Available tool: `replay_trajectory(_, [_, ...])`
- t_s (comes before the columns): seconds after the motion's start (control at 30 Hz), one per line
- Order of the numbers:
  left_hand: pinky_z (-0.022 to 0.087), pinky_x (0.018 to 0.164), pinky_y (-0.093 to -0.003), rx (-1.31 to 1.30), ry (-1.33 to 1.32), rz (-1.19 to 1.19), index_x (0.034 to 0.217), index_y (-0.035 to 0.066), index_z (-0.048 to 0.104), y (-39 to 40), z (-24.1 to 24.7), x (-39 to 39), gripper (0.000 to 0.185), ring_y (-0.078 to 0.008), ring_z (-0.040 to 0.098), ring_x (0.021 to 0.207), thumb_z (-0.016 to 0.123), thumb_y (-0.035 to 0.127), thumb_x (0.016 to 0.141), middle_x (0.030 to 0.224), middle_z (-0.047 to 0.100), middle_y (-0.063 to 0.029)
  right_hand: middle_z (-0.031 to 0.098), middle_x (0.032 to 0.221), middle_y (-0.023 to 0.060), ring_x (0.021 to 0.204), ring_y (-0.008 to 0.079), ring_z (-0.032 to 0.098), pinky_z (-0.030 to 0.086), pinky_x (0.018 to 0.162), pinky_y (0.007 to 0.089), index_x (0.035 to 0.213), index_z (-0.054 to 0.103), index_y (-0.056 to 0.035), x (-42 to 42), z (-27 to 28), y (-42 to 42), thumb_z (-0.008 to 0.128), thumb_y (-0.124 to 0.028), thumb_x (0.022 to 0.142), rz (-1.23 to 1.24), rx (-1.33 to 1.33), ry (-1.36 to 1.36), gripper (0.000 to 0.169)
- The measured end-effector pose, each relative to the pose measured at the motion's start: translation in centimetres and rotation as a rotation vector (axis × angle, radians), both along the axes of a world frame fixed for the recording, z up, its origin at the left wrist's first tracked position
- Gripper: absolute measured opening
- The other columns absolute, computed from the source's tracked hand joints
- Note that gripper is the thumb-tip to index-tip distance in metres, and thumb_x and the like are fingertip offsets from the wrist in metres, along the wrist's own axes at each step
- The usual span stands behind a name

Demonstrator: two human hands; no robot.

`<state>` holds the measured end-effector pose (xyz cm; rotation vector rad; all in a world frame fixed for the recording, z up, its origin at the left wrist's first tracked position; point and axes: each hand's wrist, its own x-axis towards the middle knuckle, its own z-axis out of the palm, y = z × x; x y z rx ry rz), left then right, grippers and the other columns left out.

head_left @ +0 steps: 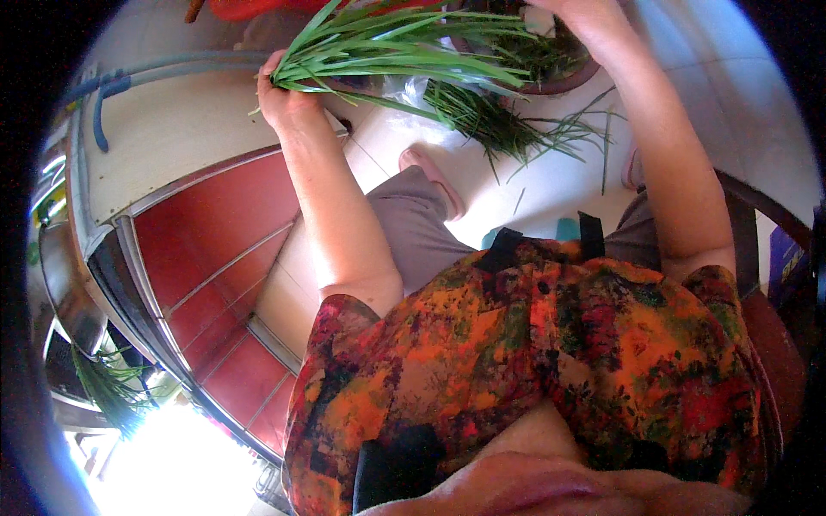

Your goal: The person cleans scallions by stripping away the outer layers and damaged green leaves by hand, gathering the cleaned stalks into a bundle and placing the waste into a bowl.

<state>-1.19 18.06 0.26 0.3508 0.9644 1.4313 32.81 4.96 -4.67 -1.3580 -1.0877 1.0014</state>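
My left hand (282, 100) grips one end of a bunch of long, flat green leaves (400, 55), which look like garlic chives. Their free ends fan out to the right. Only the wrist and a part of my right hand (563, 5) show at the top edge; the fingers are cut off, so what they hold cannot be seen. Below the held bunch, a second bundle of darker green leaves (487, 122) lies on the floor, partly in a clear plastic bag (413, 97). A round brown-rimmed container (568, 85) with leaf bits stands below my right hand.
Loose leaves (605, 155) are scattered on the pale tiled floor (481, 193). Red-tiled cabinet fronts (219, 226) stand to the left. A blue hose (100, 119) runs over a cream panel. More green leaves (110, 387) lie at lower left, near a metal pan (71, 284).
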Motion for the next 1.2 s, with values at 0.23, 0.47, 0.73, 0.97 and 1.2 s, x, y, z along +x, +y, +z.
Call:
replay_trajectory(0.23, [0.051, 0.083, -0.045, 0.047, -0.185, -0.135, 0.075, 0.004, 0.057, 2.5, -2.5, -3.3, 0.02, -0.0287, 0.06, 0.083, 0.044, 0.012, 0.088, 0.08, 0.063, -0.0108, 0.065, 0.075, 0.0014, 0.072, 0.0096, 0.06, 0.049, 0.066, 0.0245, 0.085, 0.067, -0.0007, 0.1, -0.4, -0.4, 0.069, 0.001, 0.082, 0.168, -0.005, -0.155, 0.004])
replay_trajectory(0.47, [0.047, 0.081, -0.0422, 0.03, -0.331, -0.145, 0.072, 0.01, 0.045, 2.3, -2.5, -2.7, 0.022, -0.0239, 0.054, 0.079, 0.039, 0.015, 0.093, 0.073, 0.054, -0.0052, 0.066, 0.08, 0.0009, 0.074, 0.0092, 0.06, 0.049, 0.069, 0.0231, 0.09, 0.068, 0.0002, -2.0, 4.2, -1.5, 0.071, -0.003, 0.086, 0.282, -0.132, 0.055, 0.006])
replay_trajectory(0.73, [0.046, 0.079, -0.0409, 0.066, -0.358, -0.193, 0.08, 0.011, 0.041, 3.5, -4.0, -4.3, 0.024, -0.0202, 0.051, 0.076, 0.033, 0.021, 0.1, 0.071, 0.048, -0.003, 0.064, 0.087, 0.0008, 0.081, 0.0101, 0.06, 0.05, 0.074, 0.0231, 0.099, 0.064, -0.0004, -3.1, 2.3, -1.3, 0.078, -0.001, 0.08, 0.389, -0.036, -0.018, 0.023])
replay_trajectory(0.97, [0.046, 0.076, -0.0382, 0.065, -0.275, -0.149, 0.081, 0.01, 0.041, 2.1, -2.8, -1.9, 0.022, -0.0179, 0.051, 0.072, 0.036, 0.02, 0.1, 0.071, 0.048, -0.0031, 0.065, 0.087, 0.0028, 0.08, 0.0106, 0.06, 0.049, 0.074, 0.0245, 0.099, 0.063, 0.0009, -3.4, 1.0, -1.4, 0.076, -0.002, 0.082, 0.383, -0.009, 0.132, 0.022])
replay_trajectory(1.2, [0.046, 0.077, -0.04, 0.039, -0.389, -0.163, 0.081, 0.011, 0.04, 2.9, -3.4, -3.5, 0.024, -0.0187, 0.052, 0.075, 0.036, 0.023, 0.101, 0.071, 0.048, -0.0022, 0.066, 0.083, 0.0024, 0.077, 0.0101, 0.058, 0.047, 0.071, 0.0258, 0.089, 0.065, 0.0031, -2.7, 2.1, -1.0, 0.073, -0.005, 0.084, 0.252, 0.095, -0.141, 0.012])
